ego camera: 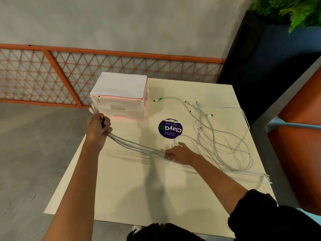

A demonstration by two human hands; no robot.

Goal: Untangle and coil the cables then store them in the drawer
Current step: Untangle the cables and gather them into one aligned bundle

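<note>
Several white cables (224, 141) lie in a loose tangle on the right half of the cream table (132, 188). My left hand (99, 127) is raised at the table's left edge, fist shut on a bundle of cable ends whose plugs stick up above it. From that fist the cable strands (132, 145) stretch down and right to my right hand (178, 153), which rests on the table and pinches them. A small pink-and-white drawer unit (121, 100) stands at the table's far left, its drawers closed. One cable has a green plug (157, 100) near the unit.
A round blue sticker (170, 129) sits mid-table just beyond my right hand. An orange lattice railing (104, 70) runs behind the table. Orange seating (298, 127) and a dark planter with a fern (295, 9) stand on the right. Grey floor lies to the left.
</note>
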